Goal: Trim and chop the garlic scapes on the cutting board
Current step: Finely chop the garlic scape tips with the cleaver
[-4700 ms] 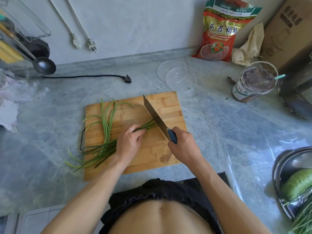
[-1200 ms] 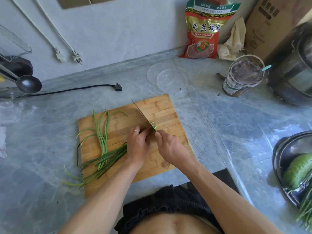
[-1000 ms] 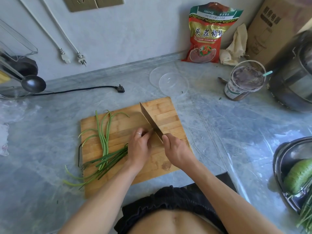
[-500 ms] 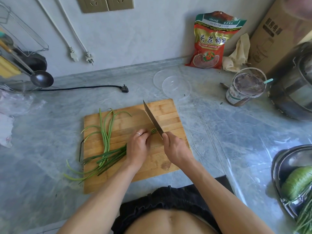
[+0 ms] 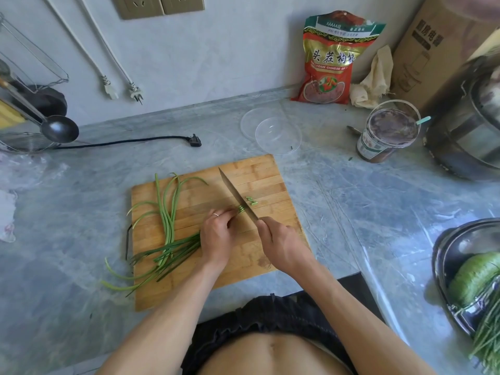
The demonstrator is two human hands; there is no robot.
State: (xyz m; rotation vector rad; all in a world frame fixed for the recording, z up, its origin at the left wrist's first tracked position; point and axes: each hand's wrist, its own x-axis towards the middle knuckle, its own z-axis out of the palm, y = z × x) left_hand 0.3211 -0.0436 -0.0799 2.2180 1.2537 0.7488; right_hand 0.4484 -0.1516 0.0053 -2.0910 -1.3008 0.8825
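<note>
Right now my left hand (image 5: 217, 236) has its fingers curled down over a bunch of garlic scapes (image 5: 173, 250), pinning them to the wooden cutting board (image 5: 273, 182), and there is one ring on that hand. My right hand (image 5: 281, 244) is wrapped around the handle of the one knife (image 5: 235, 194), whose blade sits just past my left fingertips at the cut ends. A few short cut pieces (image 5: 251, 200), three or four as far as I can tell, lie on the board to the right of the blade. A second, looser group of scapes lies further left, and some tips trail off the board's left edge onto the grey counter (image 5: 67, 212).

Against the wall stands a red and gold bag (image 5: 332, 60) printed "LYCIUM CHINESE" under large Chinese characters. Beside it is a brown cardboard box (image 5: 430, 50) with Chinese print. One open jar (image 5: 387, 133) with a green and white label I cannot read stands nearby, and two clear lids (image 5: 276, 133) overlap behind the board. Two white plugs (image 5: 121, 90) hang on the wall; one black plug (image 5: 195, 140) lies on the counter.
</note>
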